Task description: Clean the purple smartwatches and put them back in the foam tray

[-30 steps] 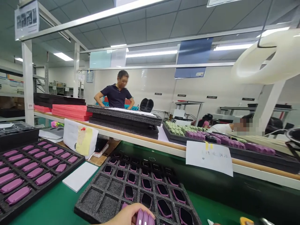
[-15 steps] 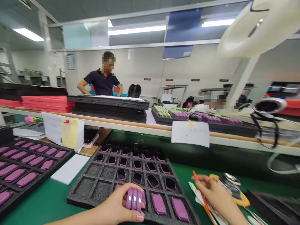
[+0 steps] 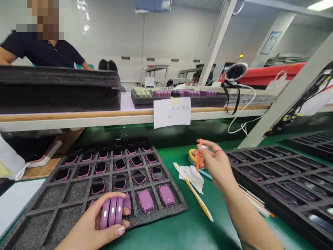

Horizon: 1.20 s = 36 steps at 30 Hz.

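Three purple watch cases (image 3: 111,212) stand side by side in my left hand (image 3: 96,222), fingers wrapped round them over the front of a grey foam tray (image 3: 171,203). That tray holds several purple cases, most with black screens up and a few with plain purple backs up (image 3: 145,200). My right hand (image 3: 214,161) pinches a thin orange stick (image 3: 199,156), tip down. Beneath and left of that hand lie a crumpled white wipe (image 3: 194,177) and a yellow and white brush (image 3: 199,199) on the green mat. A yellow roll (image 3: 192,157) sits just behind the fingers.
At the right lies another tray of dark-screened pieces (image 3: 275,173). A shelf edge (image 3: 135,114) crosses behind, bearing black foam (image 3: 59,88) and a tray of green and purple parts (image 3: 182,100). A slanted white post (image 3: 286,90) rises at the right. A person (image 3: 44,48) stands beyond.
The view has swung right and closer to the bench. My right hand still holds the orange stick, now more upright and beside the wipe. My left hand keeps the three cases.
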Tool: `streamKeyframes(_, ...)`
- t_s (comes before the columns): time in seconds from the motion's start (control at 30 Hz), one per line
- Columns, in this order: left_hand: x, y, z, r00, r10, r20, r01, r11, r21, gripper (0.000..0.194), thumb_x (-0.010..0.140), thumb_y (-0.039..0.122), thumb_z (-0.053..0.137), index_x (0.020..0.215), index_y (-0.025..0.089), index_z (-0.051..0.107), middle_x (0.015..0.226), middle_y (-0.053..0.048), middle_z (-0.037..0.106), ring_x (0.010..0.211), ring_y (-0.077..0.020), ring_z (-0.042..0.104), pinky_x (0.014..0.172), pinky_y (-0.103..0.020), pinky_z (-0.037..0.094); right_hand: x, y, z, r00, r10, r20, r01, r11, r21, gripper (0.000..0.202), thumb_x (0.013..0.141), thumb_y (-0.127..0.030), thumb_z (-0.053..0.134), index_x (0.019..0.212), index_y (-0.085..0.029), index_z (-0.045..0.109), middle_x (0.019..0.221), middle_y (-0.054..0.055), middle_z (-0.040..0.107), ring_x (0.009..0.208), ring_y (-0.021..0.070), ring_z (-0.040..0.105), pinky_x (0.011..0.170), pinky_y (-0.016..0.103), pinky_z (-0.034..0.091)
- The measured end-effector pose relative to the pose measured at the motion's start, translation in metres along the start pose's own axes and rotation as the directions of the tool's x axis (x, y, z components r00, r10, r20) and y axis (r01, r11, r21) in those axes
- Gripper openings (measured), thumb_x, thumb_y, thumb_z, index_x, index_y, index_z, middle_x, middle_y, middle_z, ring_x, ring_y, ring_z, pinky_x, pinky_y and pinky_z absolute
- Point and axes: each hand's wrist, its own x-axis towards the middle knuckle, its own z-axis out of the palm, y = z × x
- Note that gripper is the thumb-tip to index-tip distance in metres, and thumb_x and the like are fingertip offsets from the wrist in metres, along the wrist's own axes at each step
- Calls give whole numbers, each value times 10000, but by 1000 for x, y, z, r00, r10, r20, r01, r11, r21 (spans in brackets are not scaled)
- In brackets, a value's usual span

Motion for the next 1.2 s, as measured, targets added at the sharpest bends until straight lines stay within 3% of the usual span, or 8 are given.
streamKeyframes(0.13, -2, 2, 2, 998, -33, -46, 35, 999, 39, 700, 578, 426, 932, 1174, 275, 598, 1093, -72, 752, 913, -277, 744, 927, -431, 570, 16, 1, -26, 974, -31, -226, 49, 996, 74, 585, 671, -533, 786, 1137, -217, 625, 728, -23, 684, 400, 42, 433, 378, 175, 382)
streamKeyframes(0.3, -3, 3, 2, 996, -36, -81, 42, 997, 66, 713, 575, 461, 922, 1184, 276, 602, 1100, -77, 754, 948, -305, 744, 920, -432, 586, 26, 9, -43, 951, -1, -310, 27, 997, 79, 508, 698, -639, 716, 956, -208, 637, 1067, 69, 731, 608, 82, 636, 508, 193, 506)
streamKeyframes(0.53, -3, 6, -1, 997, -16, -74, 26, 990, 136, 732, 624, 493, 889, 1234, 248, 565, 1128, -100, 747, 963, -312, 748, 950, -449, 583, 29, 21, -38, 945, -51, -324, -25, 974, -226, 366, 933, -508, 582, 902, -149, 645, 698, -16, 650, 527, 96, 591, 561, 251, 523)
streamKeyframes(0.63, -3, 8, -1, 998, -19, -63, 27, 991, 130, 726, 628, 457, 893, 1237, 234, 569, 1131, -104, 746, 953, -302, 750, 944, -442, 589, 27, 22, -38, 947, -63, -315, -66, 923, -380, 277, 952, -402, 618, 885, -137, 658, 712, -29, 638, 591, 100, 599, 652, 285, 540)
streamKeyframes(0.83, -5, 17, 5, 997, -48, -62, 50, 998, 31, 732, 590, 321, 920, 1217, 198, 564, 1117, -120, 753, 952, -302, 753, 925, -435, 600, 22, 19, -36, 929, -134, -344, -55, 871, -488, 285, 948, -408, 614, 839, -148, 659, 646, -41, 615, 592, 120, 600, 723, 324, 522)
streamKeyframes(1.03, -8, 25, 11, 1000, -10, -14, 12, 996, 89, 612, 661, 221, 855, 1194, 193, 557, 1119, -90, 740, 958, -265, 749, 936, -440, 588, 0, -3, -11, 903, -257, -345, 127, 926, -356, 357, 925, -481, 493, 808, -172, 628, 573, -34, 542, 431, 110, 484, 536, 280, 411)
streamKeyframes(1.13, -10, 22, 14, 1000, 8, 25, -11, 991, 131, 634, 640, 205, 857, 1196, 194, 550, 1102, -87, 734, 961, -262, 744, 934, -457, 575, -28, -17, 21, 937, -266, -229, 220, 953, -207, 347, 896, -513, 517, 786, -188, 570, 662, -23, 560, 420, 77, 460, 484, 259, 390)
streamKeyframes(1.2, -11, 18, 14, 999, 21, 34, -26, 988, 155, 618, 637, 191, 843, 1181, 187, 551, 1071, -91, 731, 962, -272, 739, 933, -478, 563, -57, -23, 46, 966, -252, -64, 243, 963, -121, 343, 863, -520, 601, 779, -188, 579, 704, -5, 602, 438, 73, 496, 478, 248, 412)
